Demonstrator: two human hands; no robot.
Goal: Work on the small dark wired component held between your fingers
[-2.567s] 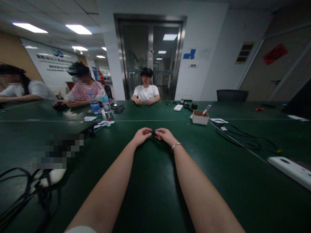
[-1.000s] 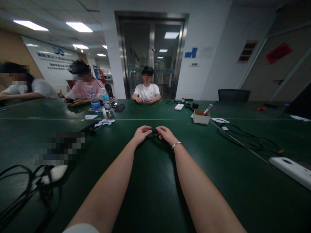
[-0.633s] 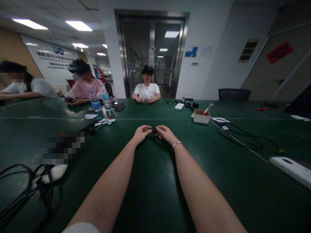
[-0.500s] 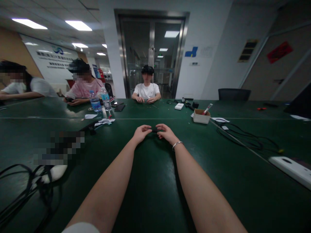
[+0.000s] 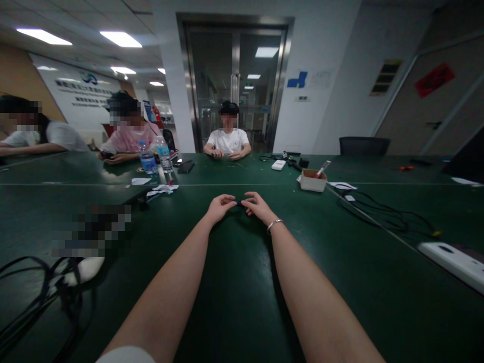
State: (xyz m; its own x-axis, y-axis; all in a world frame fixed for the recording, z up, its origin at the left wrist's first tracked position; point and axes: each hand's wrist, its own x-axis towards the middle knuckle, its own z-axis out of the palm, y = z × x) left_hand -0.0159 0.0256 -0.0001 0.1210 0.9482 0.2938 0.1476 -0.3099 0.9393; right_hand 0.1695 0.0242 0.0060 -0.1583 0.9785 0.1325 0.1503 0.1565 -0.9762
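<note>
Both of my arms reach forward over the dark green table (image 5: 238,282). Between my fingertips is a small dark object (image 5: 239,203), too small to make out. My left hand (image 5: 221,207) pinches its left end between thumb and fingers. From the other side, my right hand (image 5: 257,207), with a silver bangle on the wrist, holds the right end in a pinch. The two hands are close together but apart, just above the tabletop.
A small box (image 5: 313,181) with a pen-like item stands right of my hands. Bottles (image 5: 147,160), papers (image 5: 162,189) and cables (image 5: 71,282) lie left, a power strip (image 5: 449,259) right. Three people sit across the table.
My right hand has shifted slightly left, closer to my left hand, and less of the dark object shows between them. The left hand has hardly moved.
</note>
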